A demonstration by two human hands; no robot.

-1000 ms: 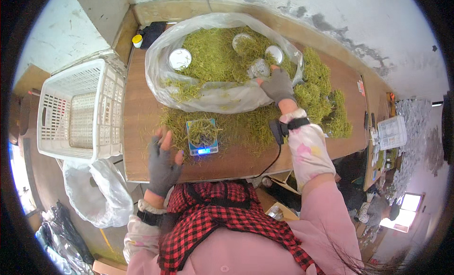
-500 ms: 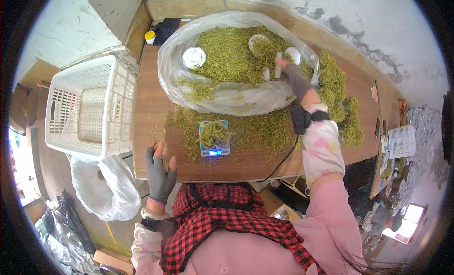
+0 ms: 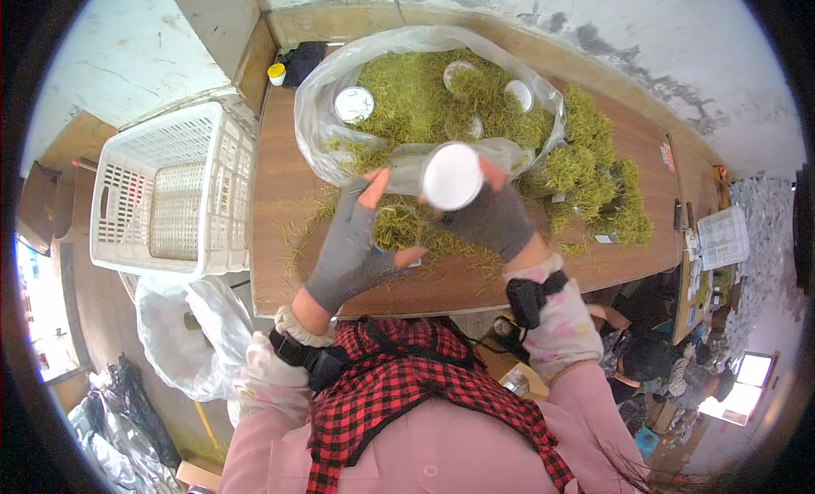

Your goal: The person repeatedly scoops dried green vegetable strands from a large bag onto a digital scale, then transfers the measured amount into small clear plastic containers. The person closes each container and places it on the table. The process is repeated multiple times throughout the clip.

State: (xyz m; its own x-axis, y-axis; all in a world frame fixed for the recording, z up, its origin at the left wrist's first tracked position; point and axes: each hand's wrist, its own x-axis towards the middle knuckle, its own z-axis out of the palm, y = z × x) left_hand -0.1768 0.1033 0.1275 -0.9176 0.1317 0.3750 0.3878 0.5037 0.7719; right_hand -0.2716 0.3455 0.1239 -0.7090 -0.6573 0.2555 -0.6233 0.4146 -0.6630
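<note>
My right hand (image 3: 497, 221), in a grey fingerless glove, grips a round white tub (image 3: 452, 176) by its side above the front of a clear plastic bag (image 3: 327, 159). The tub's pale round face is turned up towards me. Spread fingers and a raised thumb show on my gloved left hand (image 3: 350, 239), which holds nothing. Between the hands lies a heap of thin green strands (image 3: 397, 227); the small scale under it is mostly hidden. The bag holds more green strands (image 3: 399, 103), with a white tub (image 3: 353, 104) at its left and other white round pieces among them.
Bushy green bunches (image 3: 586, 176) lie right of the bag on the brown table (image 3: 284, 239). A white slatted crate (image 3: 208, 188) stands at the left, above a white plastic sack (image 3: 182, 341). A yellow-lidded jar (image 3: 277, 73) sits at the back left corner.
My right hand has come out of the bag towards me, bringing the white tub. My left hand has risen from the table's front edge to beside the scale, its fingers still apart.
</note>
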